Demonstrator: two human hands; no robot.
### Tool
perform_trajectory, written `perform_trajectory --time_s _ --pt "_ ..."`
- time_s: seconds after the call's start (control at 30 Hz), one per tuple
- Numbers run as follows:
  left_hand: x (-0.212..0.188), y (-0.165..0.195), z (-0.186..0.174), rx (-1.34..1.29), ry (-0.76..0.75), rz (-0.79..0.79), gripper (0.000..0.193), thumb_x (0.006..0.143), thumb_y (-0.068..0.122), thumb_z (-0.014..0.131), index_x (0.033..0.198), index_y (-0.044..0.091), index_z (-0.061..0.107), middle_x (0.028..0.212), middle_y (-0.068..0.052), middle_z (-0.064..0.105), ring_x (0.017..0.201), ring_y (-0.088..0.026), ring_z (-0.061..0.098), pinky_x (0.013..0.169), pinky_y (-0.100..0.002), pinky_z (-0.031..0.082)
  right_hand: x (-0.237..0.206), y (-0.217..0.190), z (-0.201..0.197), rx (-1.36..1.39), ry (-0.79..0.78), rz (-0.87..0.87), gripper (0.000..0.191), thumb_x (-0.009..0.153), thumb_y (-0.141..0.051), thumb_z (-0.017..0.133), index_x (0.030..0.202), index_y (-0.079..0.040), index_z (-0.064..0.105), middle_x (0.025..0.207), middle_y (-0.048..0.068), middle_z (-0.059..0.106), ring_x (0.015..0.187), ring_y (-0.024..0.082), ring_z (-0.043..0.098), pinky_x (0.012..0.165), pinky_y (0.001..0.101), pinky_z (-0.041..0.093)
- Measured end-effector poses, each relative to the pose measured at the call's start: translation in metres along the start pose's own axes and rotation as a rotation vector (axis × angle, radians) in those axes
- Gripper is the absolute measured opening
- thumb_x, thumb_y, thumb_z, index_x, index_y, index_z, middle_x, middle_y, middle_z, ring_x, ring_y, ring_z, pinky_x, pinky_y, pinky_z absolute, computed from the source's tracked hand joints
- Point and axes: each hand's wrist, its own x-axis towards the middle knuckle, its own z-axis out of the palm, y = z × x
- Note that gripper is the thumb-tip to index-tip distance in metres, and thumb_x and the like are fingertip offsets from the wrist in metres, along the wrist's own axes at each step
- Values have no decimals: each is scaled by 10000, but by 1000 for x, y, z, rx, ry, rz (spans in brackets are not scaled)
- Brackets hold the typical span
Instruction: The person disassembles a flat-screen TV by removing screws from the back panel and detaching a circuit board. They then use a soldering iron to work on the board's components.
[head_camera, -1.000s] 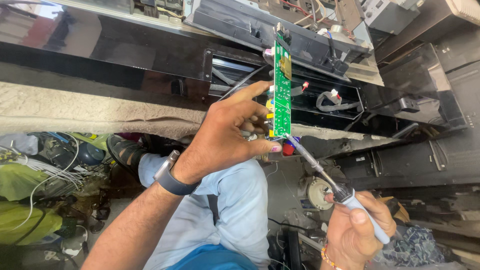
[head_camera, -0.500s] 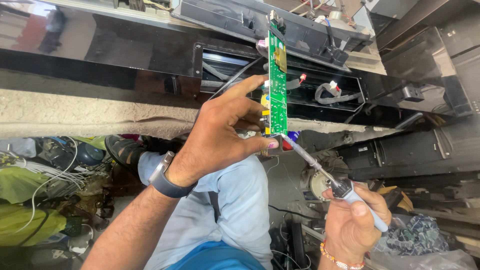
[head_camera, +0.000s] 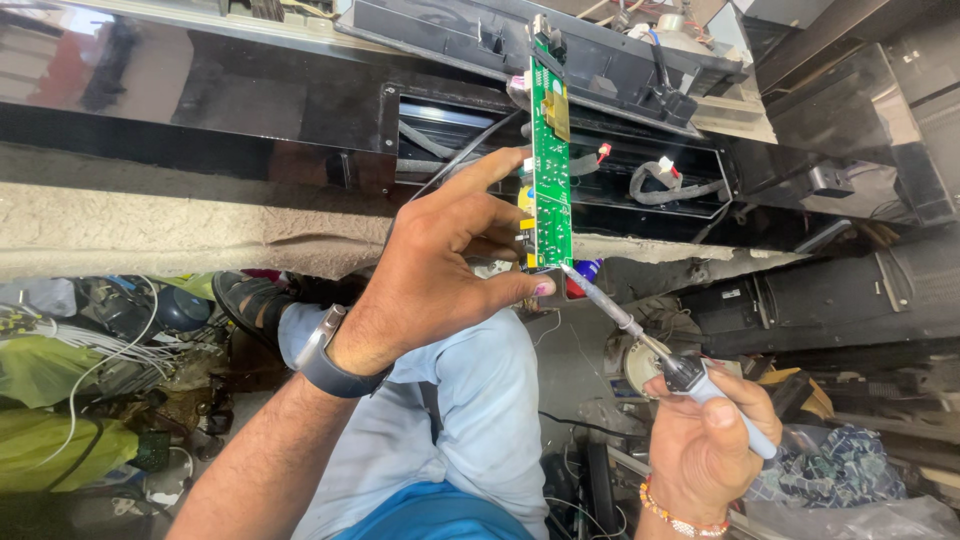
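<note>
Circuit board (head_camera: 551, 170) lower left edge hidden behind left hand (head_camera: 440, 270) fingers; component detail too small to tell. Soldering iron (head_camera: 660, 350) handle partly buried in right hand (head_camera: 705, 445); forearm cut off.

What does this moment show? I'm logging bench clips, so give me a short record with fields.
left hand: left hand holds a green circuit board upright by its lower edge
right hand: right hand grips a soldering iron
iron tip: at the board's bottom corner
backdrop: black appliance panel
wrist: dark watch
</note>
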Motion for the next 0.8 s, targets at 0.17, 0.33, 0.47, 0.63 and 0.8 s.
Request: perform_trajectory --time_s 0.17,0.33,0.47,0.63,0.8 --pt "0 1 1 22 6 -5 416 751 61 931 1053 -49 667 1541 -172 517 1084 -199 775 874 -296 624 0 1 -2 17 1 14 214 1017 -100 778 1149 58 721 1084 247 735 915 338 736 871 499 600" --pt "0 1 2 31 7 -3 415 748 59 929 1044 -55 661 1532 -174 522 1064 -195 781 866 -292 626 1 0 1 34 30 27 178 1030 -94 775 1104 58 721 1043 257 734 862 324 720 817 498 595" --pt "0 1 4 59 26 14 408 744 56 927 1028 -55 657 1528 -188 518 1072 -204 776 866 -294 624 -1 -3 9 -98 71 -14 234 1010 -158 759 1012 68 699 920 254 718 773 331 713 749 485 601" --pt "-3 0 8 75 39 50 375 765 45 915 1009 -43 644 1535 -201 511 1143 -235 764 909 -306 622 -12 -8 25 -376 151 -165 360 1030 -206 725 856 98 640 769 224 643 626 310 644 662 444 588" --pt "-4 -4 11 201 55 105 383 728 44 916 965 -19 621 1531 -225 506 1196 -310 725 891 -322 636 -19 -14 41 -593 166 -300 432 1040 -268 702 804 77 594 722 222 613 576 273 632 587 395 573"
